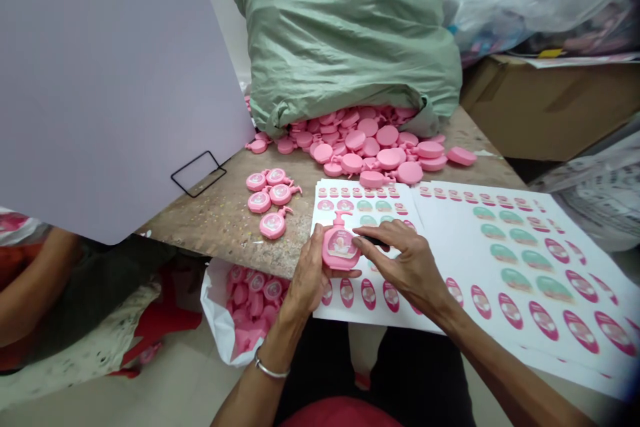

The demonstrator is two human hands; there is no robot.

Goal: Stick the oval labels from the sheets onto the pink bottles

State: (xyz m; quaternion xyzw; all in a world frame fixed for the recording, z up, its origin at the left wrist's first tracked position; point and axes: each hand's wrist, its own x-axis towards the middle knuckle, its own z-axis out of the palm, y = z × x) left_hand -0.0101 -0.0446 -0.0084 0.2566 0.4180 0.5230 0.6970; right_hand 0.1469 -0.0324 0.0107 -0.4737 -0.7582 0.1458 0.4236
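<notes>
My left hand [305,280] holds a small pink pump-shaped plastic bottle [340,247] upright, with a label on its face. The fingertips of my right hand [405,260] rest on that label, pinching a thin dark tool [375,241] whose exact kind I cannot tell. Both hands sit above white sheets of oval pink and green stickers [525,260]. Several labelled pink bottles [270,200] lie together on the table to the left. A heap of unlabelled pink bottles [360,143] spills from a green sack [345,33].
A worn wooden table [225,227] carries the sheets, which overhang its front edge. Below it, a white bag [215,307] holds more pink bottles. A lilac board [110,93] on a black wire stand rises at left, a cardboard box [545,107] stands at right, and a co-worker's arm [35,287] shows at far left.
</notes>
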